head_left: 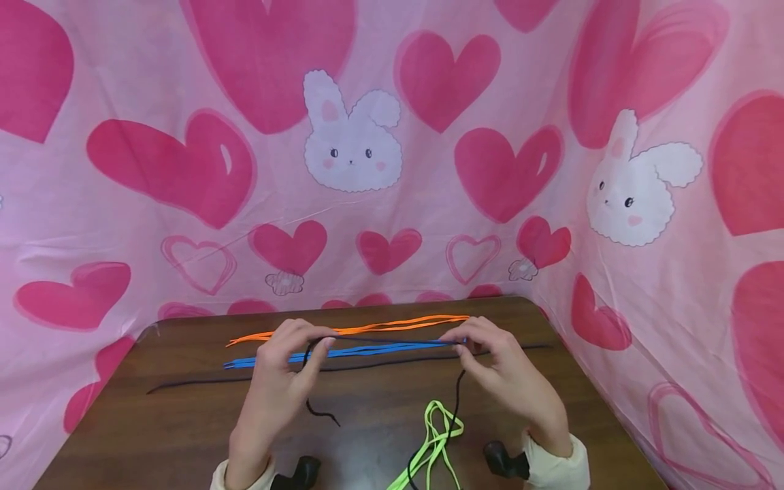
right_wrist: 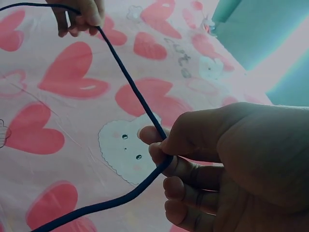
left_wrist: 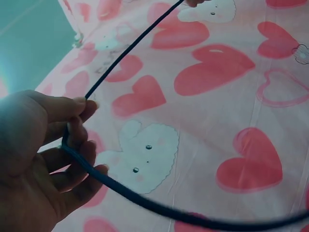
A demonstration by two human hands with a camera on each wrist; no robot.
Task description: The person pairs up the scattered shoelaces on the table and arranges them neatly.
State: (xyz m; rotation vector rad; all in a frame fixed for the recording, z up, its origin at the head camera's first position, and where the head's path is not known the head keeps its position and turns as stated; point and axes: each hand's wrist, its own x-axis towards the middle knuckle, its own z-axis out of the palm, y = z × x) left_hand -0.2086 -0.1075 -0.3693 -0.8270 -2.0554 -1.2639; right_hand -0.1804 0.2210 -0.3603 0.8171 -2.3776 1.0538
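Note:
A thin black shoelace is stretched nearly straight between my two hands, above the table. My left hand pinches it between thumb and forefinger, and a loose tail hangs below to a bent tip. At the other end of the taut stretch, the thumb and fingertips of my right hand grip it. From there the second tail drops toward a neon yellow-green shoelace and overlaps it. In the left wrist view the held shoelace also runs across the lower fingers. The right wrist view shows the shoelace bending sharply at my fingertips.
Behind the hands, orange shoelaces and blue shoelaces lie lengthwise on the brown wooden table. Another black shoelace lies nearer, extending past both hands. A pink heart-and-bunny cloth hangs along the back and right side.

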